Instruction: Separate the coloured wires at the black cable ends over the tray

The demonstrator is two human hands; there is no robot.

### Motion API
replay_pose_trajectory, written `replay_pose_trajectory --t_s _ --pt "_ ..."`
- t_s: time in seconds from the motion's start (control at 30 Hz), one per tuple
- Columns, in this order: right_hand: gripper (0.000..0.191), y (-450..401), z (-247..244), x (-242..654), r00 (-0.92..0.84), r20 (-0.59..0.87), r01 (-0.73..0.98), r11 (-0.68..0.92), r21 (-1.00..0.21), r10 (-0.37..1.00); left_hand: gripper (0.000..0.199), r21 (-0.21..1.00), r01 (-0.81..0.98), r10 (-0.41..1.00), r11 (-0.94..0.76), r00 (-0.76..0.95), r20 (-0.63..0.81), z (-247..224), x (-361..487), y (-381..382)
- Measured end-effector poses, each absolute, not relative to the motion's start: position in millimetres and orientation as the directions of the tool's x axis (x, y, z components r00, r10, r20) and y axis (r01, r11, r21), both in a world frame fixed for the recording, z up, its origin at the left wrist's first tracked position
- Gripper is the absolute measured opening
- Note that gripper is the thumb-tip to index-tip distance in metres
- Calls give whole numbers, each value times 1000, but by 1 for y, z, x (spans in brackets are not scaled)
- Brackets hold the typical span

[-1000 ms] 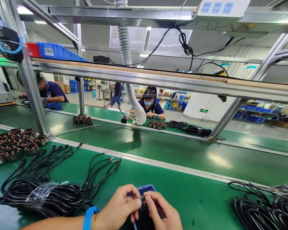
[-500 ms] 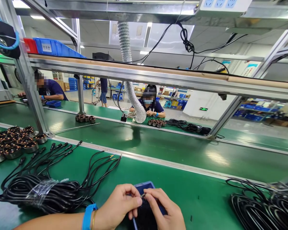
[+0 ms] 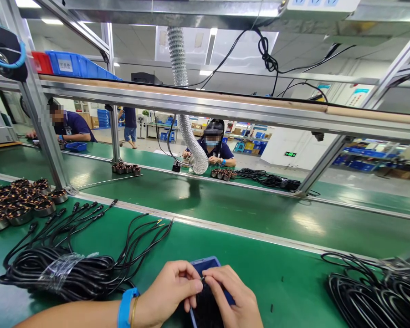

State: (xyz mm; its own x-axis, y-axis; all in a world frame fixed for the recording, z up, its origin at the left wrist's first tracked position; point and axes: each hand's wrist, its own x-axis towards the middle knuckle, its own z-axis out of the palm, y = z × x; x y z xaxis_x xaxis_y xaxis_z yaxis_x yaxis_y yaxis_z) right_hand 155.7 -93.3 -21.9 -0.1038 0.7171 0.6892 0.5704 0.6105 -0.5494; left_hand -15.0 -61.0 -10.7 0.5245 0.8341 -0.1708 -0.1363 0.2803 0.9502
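Observation:
My left hand point(image 3: 172, 291) and my right hand point(image 3: 234, 296) meet at the bottom centre, thumbs and fingertips closed in a pinch. A tiny dark piece point(image 3: 202, 278) shows between the fingertips, too small to name. Directly below them is a blue bin point(image 3: 207, 262) with a mass of small black pieces point(image 3: 207, 310) inside; both hands partly cover it. On the green bench to its right lie two short black pieces point(image 3: 271, 308). A blue band and a thin gold-coloured bangle circle my left wrist.
At left lies a plastic-wrapped coil of black cable point(image 3: 64, 273), stripped ends pointing right. Behind it sit several copper-wound stators point(image 3: 18, 214). More coiled black cable point(image 3: 372, 291) is at right. Metal frame posts point(image 3: 44, 114) and a flexible duct point(image 3: 182, 91) stand ahead. Co-workers sit across the bench.
Both hands keep their pinch over the bin, with only a slight shift of the right hand to the left. A person walking in the background has moved left.

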Motion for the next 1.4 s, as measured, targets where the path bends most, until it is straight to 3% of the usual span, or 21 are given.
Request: replay_pose_trajectory --t_s 0.17,0.33,0.47,0.57,0.77,0.87,0.97,1.03,1.13,1.27,1.33,1.4 --pt "28 -92 -23 159 -196 716 611 655 -445 670 41 935 -197 852 293 497 -162 -11 -15 -60" --pt "42 -93 -21 160 -173 714 564 663 -493 679 37 931 -192 853 310 489 -183 -9 -17 -61" --pt "28 -94 -15 159 -89 729 550 644 -532 679 32 933 -156 835 326 509 -207 -4 -18 -62" --pt "17 -93 -13 158 -130 726 535 664 -522 676 26 929 -150 834 337 506 -221 0 -19 -63" --pt "35 -91 -18 161 -259 739 574 714 -400 623 29 904 -238 849 356 487 -206 1 -19 -64" --pt "22 -91 -19 162 -37 647 492 577 -652 762 31 908 -225 838 352 509 -199 0 -20 -64" --pt "20 -92 -18 160 162 388 274 336 -901 907 28 919 -194 822 342 535 -193 0 -20 -64" --pt "31 -93 -16 157 170 294 176 265 -948 941 28 922 -188 818 339 543 -190 1 -21 -64" --pt "35 -93 -14 152 148 265 170 240 -956 953 28 920 -183 811 346 551 -196 2 -21 -65" --pt "29 -91 -23 168 136 357 376 285 -882 924 27 922 -168 808 350 552 -206 1 -20 -65" --pt "25 -88 -33 192 197 478 635 260 -728 856 27 920 -161 806 356 551 -216 0 -20 -65" --pt "22 -86 -42 219 172 567 860 158 -485 805 27 919 -157 803 362 552 -222 0 -20 -64"
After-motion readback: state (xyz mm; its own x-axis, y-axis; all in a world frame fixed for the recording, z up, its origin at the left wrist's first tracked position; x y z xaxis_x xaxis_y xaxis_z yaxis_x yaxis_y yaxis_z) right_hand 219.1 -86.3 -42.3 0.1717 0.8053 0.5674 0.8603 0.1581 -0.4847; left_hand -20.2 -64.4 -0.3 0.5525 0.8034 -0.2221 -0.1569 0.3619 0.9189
